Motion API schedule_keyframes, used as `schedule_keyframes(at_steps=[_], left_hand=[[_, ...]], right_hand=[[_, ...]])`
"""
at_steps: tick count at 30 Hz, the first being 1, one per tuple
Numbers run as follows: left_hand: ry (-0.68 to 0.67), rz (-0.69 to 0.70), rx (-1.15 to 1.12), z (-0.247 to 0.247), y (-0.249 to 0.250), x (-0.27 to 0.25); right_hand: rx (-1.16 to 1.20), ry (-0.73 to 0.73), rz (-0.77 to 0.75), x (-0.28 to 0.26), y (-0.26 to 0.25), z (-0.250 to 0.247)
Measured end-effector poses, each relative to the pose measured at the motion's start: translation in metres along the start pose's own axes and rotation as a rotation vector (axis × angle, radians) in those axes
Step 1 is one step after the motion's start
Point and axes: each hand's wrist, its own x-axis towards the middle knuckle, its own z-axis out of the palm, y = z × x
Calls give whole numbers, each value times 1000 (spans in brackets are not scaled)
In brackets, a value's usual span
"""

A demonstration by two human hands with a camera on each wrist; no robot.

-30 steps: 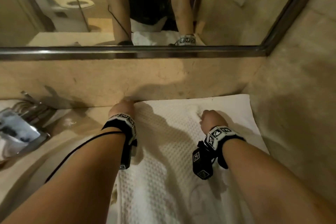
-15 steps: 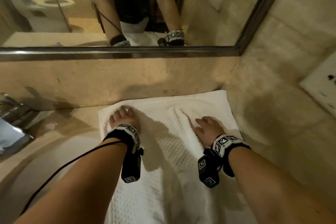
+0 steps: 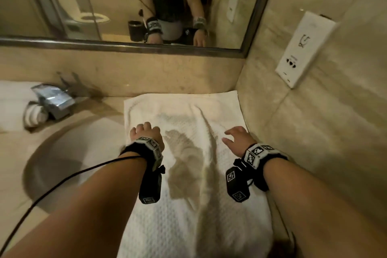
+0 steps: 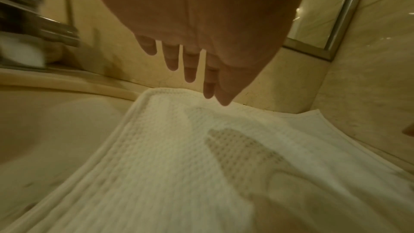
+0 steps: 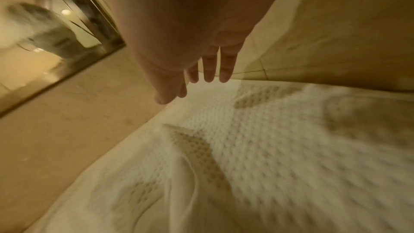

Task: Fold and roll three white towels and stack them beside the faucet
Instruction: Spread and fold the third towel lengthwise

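While spread flat along the beige counter (image 3: 100, 109) in the head view, white waffle-weave towel (image 3: 188, 205) reached from the back wall down past the near edge, with its right side against the tiled side wall (image 3: 314, 132) and its left side beside the round sink basin (image 3: 69, 163). Showed a long crease running down the middle. Left hand (image 3: 145, 134) poised over the towel's left part, fingers loosely bent, nothing gripped; right hand (image 3: 238, 138) over the right part, fingers spread and relaxed, nothing gripped. Chrome faucet (image 3: 54, 100) stood left of the towel at the back of the basin, with a rolled white towel (image 3: 34, 114) lying just beside it. Mirror (image 3: 125, 6) above the backsplash, white wall plate (image 3: 303, 48) on the side wall.

Seen from the left wrist: left hand (image 4: 201, 33) with straight fingers (image 4: 190, 66) held apart from one another, raised clear of the towel (image 4: 179, 166), their shadow cast on the weave. Towel's far corner lay by the back wall; blurred faucet (image 4: 56, 31) off to the left.

Seen from the right wrist: right hand (image 5: 190, 42) with fingers (image 5: 225, 66) straight and close together, thumb lower, holding nothing, above the towel (image 5: 268, 148) near the side wall. Whether the fingertips touched the cloth could not be told. Folds and shadows crossed the weave, much of it blurred; mirror frame (image 5: 89, 24) at upper left.
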Motion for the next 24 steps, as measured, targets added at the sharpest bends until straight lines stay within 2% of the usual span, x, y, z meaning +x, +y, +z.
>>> schedule_keyframes(at_steps=[5, 11, 14, 18, 21, 24], left_hand=[[-53, -42, -12, 30, 0, -98], [-82, 43, 56, 75, 6, -190], [-112, 98, 72, 88, 7, -210], [-134, 92, -10, 97, 9, -223], [-140, 123, -32, 101, 11, -228], [-119, 184, 50, 107, 10, -231]], right_hand=[[69, -15, -46, -73, 13, 16], [-46, -134, -17, -150, 44, 60], [-45, -123, 52, -172, 55, 78], [-33, -75, 154, -195, 62, 97], [-70, -42, 132, -206, 61, 108], [-127, 14, 30, -211, 60, 116]])
